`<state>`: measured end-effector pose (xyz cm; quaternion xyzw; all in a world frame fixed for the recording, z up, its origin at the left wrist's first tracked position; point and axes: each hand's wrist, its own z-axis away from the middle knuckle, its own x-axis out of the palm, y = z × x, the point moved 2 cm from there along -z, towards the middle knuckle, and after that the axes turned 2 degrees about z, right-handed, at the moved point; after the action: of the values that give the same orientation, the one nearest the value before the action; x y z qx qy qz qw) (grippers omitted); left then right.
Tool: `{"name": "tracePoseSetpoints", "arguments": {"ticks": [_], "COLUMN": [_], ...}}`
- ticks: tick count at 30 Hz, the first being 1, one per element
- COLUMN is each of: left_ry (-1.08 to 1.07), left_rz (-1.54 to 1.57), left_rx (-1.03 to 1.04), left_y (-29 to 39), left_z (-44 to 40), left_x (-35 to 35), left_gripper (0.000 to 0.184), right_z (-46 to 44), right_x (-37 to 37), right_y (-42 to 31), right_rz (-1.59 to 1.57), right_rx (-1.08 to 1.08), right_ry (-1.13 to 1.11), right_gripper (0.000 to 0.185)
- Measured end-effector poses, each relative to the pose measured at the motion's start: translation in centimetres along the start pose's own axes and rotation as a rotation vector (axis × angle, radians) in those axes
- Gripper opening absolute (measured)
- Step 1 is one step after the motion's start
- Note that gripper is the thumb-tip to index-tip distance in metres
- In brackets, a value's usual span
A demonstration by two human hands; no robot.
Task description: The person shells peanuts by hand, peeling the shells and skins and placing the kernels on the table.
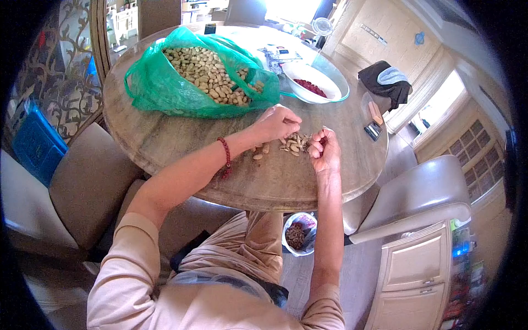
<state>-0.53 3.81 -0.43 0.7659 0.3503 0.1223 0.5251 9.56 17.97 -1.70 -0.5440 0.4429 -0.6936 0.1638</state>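
Observation:
On the round wooden table [231,181], my left hand [276,123] is closed with fingers curled, just below a green plastic bag [192,107] full of unshelled peanuts [204,71]. To its right my right hand [325,149] is closed too, with small dark red bits at its fingertips. Whatever my left hand pinches is too small to name. Between and below the hands lies a small pile of peanut shells [295,144], with a few whole peanuts [257,157] to the left. Behind them a white bowl [330,89] holds red peanut kernels [311,86].
A bin [300,235] with shells inside stands on the floor below the table edge. A dark phone-like object [373,131] lies at the table's right side. Chairs [418,192] surround the table; one bears dark clothing [385,85]. Clear packaging [279,53] sits beyond the bag.

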Motion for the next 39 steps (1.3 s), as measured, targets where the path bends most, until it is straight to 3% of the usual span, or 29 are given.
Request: {"name": "tracePoseSetpoints", "arguments": {"ticks": [2,5,7,8,11,12,15,18,21,23,24,25,27,29,31,33,34,36,39], "left_ry": [0.015,0.187,0.214,0.219,0.222,0.220,0.208,0.216,0.244,0.261,0.287,0.313,0.316,0.347,0.341,0.371,0.370,0.367,0.299], "left_rz": [-0.024,-0.289,-0.192,-0.188,-0.083,-0.040,0.043,0.095,0.127,0.148,0.161,0.171,0.169,0.164,0.153,0.151,0.148,-0.085,-0.122], "left_rx": [0.016,0.197,0.115,0.117,0.027,0.036,0.016,0.001,0.011,0.015,0.020,0.022,0.027,0.028,-0.007,0.028,0.026,0.115,0.096], "left_y": [-0.1,1.6,2.0,2.2,2.3,2.4,2.7,2.8,2.6,2.7,2.7,2.7,2.9,3.0,3.1,2.8,2.5,2.6,2.5], "left_z": [-0.1,-0.1,-0.2,-0.2,-0.3,-0.2,0.0,-0.2,-0.4,-0.7,-0.7,-0.7,-0.7,-0.7,-0.7,-0.8,-0.9,-1.1,-1.0], "left_x": [-0.2,-1.1,-1.6,-1.7,-1.9,-2.0,-2.4,-2.6,-3.2,-3.8,-4.0,-4.4,-4.9,-4.9,-4.9,-4.8,-4.7,-4.7,-4.4], "left_gripper": [0.020,0.024,0.031,0.031,0.031,0.029,0.028,0.028,0.027,0.026,0.025,0.025,0.025,0.026,0.026,0.024,0.024,0.021,0.020], "right_z": [-0.5,-1.7,-2.5,-3.7,-6.4,-7.3,-11.2,-12.4,-12.2,-12.8,-11.9,-10.5,-7.5,-4.2,-1.5,-0.6,0.0,1.2,1.6], "right_x": [-0.6,-0.6,0.0,-0.3,3.2,4.8,7.7,8.1,7.6,6.4,5.6,5.3,5.8,6.0,6.6,6.3,6.2,6.7,7.4], "right_y": [0.0,-0.5,-1.4,-2.6,-6.2,-7.2,-9.5,-9.6,-8.8,-7.8,-7.2,-6.3,-4.4,-2.1,0.4,2.6,3.1,3.3,3.3], "right_rz": [-0.073,-0.249,-0.360,-0.265,-0.276,-0.200,-0.059,0.061,0.082,0.066,0.151,0.161,0.476,0.764,0.998,1.164,1.160,1.437,1.668], "right_rx": [0.042,0.124,0.075,0.024,-0.185,-0.290,-0.137,-0.088,-0.101,-0.188,-0.258,-0.247,-0.387,-0.436,-0.413,-0.556,-0.556,-0.675,-0.646], "right_ry": [-0.013,-0.078,0.085,-0.078,0.117,0.109,0.247,0.235,0.209,0.178,0.186,0.184,-0.038,-0.151,-0.201,-0.386,-0.386,-0.328,-0.356], "right_gripper": [0.014,0.011,0.012,0.017,0.023,0.028,0.075,0.082,0.080,0.068,0.046,0.046,0.022,0.011,0.010,0.008,0.008,0.012,0.014]}}
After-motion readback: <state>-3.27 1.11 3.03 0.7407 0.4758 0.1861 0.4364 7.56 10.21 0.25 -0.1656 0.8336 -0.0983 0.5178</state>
